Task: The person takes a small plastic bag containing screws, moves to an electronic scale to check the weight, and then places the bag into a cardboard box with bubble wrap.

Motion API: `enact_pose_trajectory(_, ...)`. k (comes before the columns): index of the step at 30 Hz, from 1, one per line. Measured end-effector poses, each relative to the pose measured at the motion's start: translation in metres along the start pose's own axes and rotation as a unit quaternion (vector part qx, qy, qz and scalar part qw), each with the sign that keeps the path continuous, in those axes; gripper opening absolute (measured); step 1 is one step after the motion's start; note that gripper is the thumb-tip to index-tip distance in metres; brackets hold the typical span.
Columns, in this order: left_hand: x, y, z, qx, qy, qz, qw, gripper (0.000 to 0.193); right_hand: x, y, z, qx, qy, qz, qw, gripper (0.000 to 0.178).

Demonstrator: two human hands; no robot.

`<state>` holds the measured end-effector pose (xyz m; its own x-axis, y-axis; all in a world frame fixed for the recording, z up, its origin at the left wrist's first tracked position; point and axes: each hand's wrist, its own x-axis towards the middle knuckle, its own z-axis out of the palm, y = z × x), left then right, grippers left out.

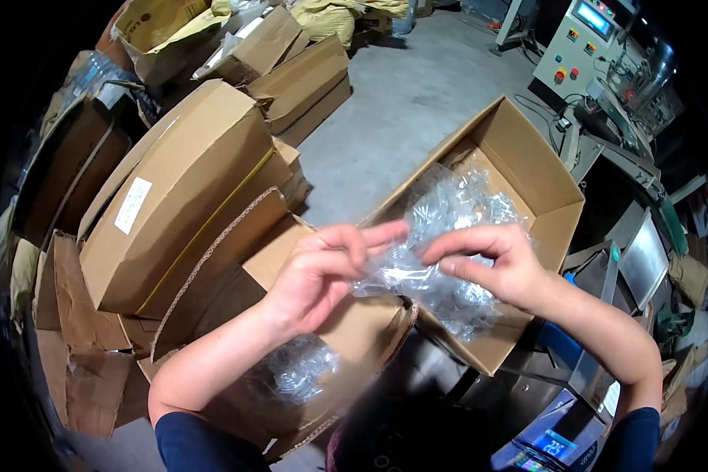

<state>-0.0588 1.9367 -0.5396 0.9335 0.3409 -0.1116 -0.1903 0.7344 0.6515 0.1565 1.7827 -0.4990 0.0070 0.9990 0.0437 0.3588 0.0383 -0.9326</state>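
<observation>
Left hand point(316, 275) and right hand point(499, 263) pinch small clear plastic bag point(397, 271) between them, fingers point(385, 234) clenched on opposite edges, film stretched taut at chest height. Bag hangs above near carton point(362, 330); second clear bag point(299, 374) lies inside, 7 o'clock. Open carton point(543, 181) at 1 o'clock, stuffed with clear bags point(460, 208). Stacked cartons point(189, 189) crowd 10 o'clock. Bare floor point(409, 102) at 12.

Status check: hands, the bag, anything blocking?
Left hand and right hand both pinching one clear plastic bag. Held above open cardboard box of bags. Nothing blocking.
</observation>
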Motion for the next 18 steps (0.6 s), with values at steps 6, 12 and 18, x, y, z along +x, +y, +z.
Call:
enact_pose_trajectory(6, -0.005, 0.000, -0.011, 0.133, 0.042, -0.026, 0.990, 0.038, -0.001, -0.001, 0.014, -0.175, -0.031, -0.199, 0.964, 0.036)
enact_pose_trajectory(12, -0.014, 0.017, 0.000, 0.193, 0.016, -0.005, 0.981, 0.068, -0.001, -0.006, 0.018, -0.289, -0.062, -0.247, 0.923, 0.056)
enact_pose_trajectory(18, -0.022, 0.003, 0.001, 0.286, 0.055, 0.053, 0.955, 0.034, 0.000, -0.001, 0.029, -0.293, -0.094, -0.283, 0.908, 0.062)
